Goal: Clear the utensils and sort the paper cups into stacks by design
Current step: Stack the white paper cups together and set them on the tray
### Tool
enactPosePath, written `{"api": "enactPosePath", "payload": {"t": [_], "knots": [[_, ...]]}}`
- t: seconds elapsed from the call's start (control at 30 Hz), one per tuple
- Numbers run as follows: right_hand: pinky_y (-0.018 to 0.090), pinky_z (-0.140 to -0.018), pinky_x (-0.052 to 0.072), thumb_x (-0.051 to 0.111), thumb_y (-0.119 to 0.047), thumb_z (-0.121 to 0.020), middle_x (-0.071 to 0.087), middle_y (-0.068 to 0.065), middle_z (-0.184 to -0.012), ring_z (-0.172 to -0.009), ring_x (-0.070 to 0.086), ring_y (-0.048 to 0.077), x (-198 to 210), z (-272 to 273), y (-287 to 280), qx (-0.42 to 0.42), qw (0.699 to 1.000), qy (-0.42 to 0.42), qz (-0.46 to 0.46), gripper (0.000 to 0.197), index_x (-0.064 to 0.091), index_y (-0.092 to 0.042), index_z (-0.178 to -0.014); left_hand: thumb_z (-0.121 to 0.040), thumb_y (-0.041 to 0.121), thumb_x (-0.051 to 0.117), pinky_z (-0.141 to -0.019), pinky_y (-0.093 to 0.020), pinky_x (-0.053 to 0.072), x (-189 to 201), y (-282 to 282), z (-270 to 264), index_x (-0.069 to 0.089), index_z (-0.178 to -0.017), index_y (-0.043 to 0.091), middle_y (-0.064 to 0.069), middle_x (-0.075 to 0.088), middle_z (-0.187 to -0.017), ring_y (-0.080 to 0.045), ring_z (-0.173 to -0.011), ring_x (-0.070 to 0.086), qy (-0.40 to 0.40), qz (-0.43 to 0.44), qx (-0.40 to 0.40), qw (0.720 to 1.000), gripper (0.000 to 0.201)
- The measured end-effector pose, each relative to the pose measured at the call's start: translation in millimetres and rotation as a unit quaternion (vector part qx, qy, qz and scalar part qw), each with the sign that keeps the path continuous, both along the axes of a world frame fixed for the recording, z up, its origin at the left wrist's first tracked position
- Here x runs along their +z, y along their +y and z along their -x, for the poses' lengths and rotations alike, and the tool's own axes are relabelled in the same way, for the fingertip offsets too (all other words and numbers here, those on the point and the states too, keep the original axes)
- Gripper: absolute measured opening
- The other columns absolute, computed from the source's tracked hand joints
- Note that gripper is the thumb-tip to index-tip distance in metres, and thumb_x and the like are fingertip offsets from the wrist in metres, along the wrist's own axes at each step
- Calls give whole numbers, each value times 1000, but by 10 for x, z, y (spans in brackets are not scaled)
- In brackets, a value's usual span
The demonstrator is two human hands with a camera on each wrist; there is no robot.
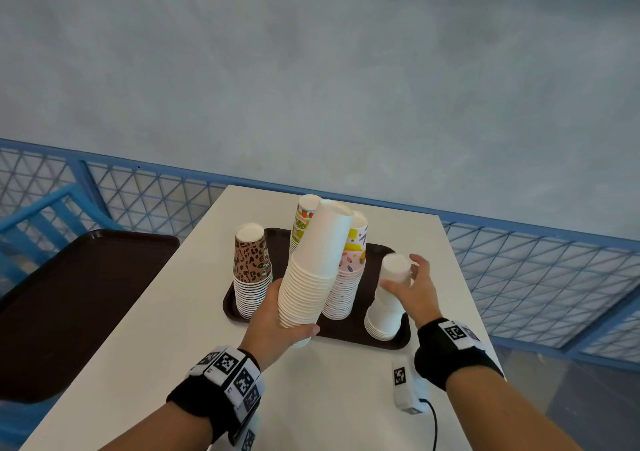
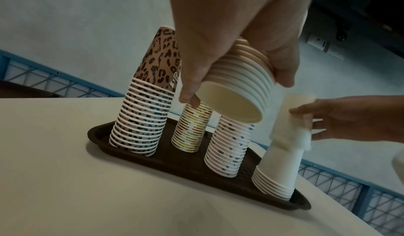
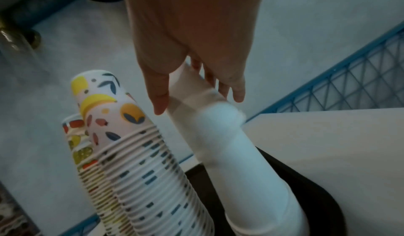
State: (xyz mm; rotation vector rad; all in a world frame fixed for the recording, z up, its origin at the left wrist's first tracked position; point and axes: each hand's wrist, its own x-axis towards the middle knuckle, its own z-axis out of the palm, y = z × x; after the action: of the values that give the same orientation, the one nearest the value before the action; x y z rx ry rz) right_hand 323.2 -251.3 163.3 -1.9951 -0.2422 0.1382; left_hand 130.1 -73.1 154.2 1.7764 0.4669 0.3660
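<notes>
The left hand (image 1: pixel 277 322) is gripping a tall white stack (image 1: pixel 318 263) by its lower end, fingers curled round it, holding it tilted in the air. Only the left wrist view is showing its hollow mouth just past the fingertips. The right hand (image 1: pixel 420 291) is spreading thumb and fingers either side of the short white stack's (image 1: pixel 386 308) top cup (blur is hiding whether they pinch it). Five stacks are showing, four standing on the brown tray (image 1: pixel 346 333) beyond the fingers: leopard stack (image 1: pixel 251 270), fruit stack (image 1: pixel 300 225), leaf stack (image 1: pixel 346 288) and the short white one.

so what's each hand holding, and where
Left hand grips the tall white cup stack near its bottom rims; right hand touches a blurred white cup's sides, grip unclear.
</notes>
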Motion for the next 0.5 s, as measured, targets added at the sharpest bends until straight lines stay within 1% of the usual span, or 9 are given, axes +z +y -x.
{"api": "enactPosePath", "payload": {"t": [0.1, 0.17, 0.23, 0.3, 0.37, 0.43, 0.47, 0.5], "knots": [[35, -101, 36, 79, -15, -72, 41, 15, -142, -128, 43, 29, -114, -7, -38, 10, 1000, 13, 9, 87, 27, -16, -142, -54, 26, 85, -85, -19, 41, 8, -15, -2, 34, -121, 39, 18, 56, -113, -1, -104, 53, 2, -9, 3, 1000, 86], [37, -104, 35, 79, -18, -74, 37, 16, -144, -132, 38, 28, -94, -2, -38, 10, 1000, 1, 10, 86, 27, -16, -143, -58, 20, 87, -87, -21, 40, 10, -16, -10, 34, -122, 38, 17, 56, -113, -2, -104, 53, 4, -12, 3, 1000, 85], [34, -101, 35, 77, -19, -76, 39, 16, -141, -130, 39, 26, 15, 15, -10, 4, 999, -39, 0, 80, 30, -14, -141, -61, 16, 86, -87, -20, 40, -2, -9, -18, 34, -123, 39, 16, 55, -114, 0, -105, 52, 5, -9, 3, 1000, 85], [29, -96, 36, 73, -20, -80, 45, 13, -133, -125, 43, 22, 206, 59, 49, -8, 994, -99, -35, 68, 37, -14, -137, -60, 18, 87, -83, -15, 40, -7, -6, -27, 34, -124, 38, 15, 56, -114, 2, -105, 52, 2, -7, 1, 1000, 85], [29, -93, 39, 64, -22, -87, 53, 6, -119, -116, 49, 17, 461, 159, 134, -6, 986, -129, -103, 49, 43, -16, -131, -59, 20, 86, -78, -10, 40, 1, -17, -42, 35, -123, 36, 16, 56, -113, 4, -103, 52, -1, -6, -5, 1000, 84], [28, -92, 43, 54, -23, -94, 57, -4, -104, -105, 54, 9, 700, 292, 225, 30, 978, -113, -173, 32, 48, -18, -125, -55, 26, 85, -77, -9, 40, 11, -34, -61, 35, -123, 35, 17, 56, -111, 5, -102, 52, -3, -4, -9, 1000, 85], [28, -91, 45, 53, -24, -94, 58, -6, -100, -100, 56, 5, 784, 361, 268, 62, 974, -96, -195, 30, 49, -19, -124, -52, 29, 83, -77, -9, 40, 17, -45, -69, 35, -123, 35, 17, 56, -111, 4, -103, 52, -5, -4, -10, 1000, 85], [27, -91, 46, 55, -27, -93, 60, -6, -100, -99, 58, 3, 841, 421, 311, 98, 971, -73, -204, 33, 49, -20, -125, -51, 30, 82, -79, -11, 41, 15, -56, -76, 36, -123, 35, 17, 56, -111, 2, -104, 53, -6, -4, -12, 1000, 86]]}}
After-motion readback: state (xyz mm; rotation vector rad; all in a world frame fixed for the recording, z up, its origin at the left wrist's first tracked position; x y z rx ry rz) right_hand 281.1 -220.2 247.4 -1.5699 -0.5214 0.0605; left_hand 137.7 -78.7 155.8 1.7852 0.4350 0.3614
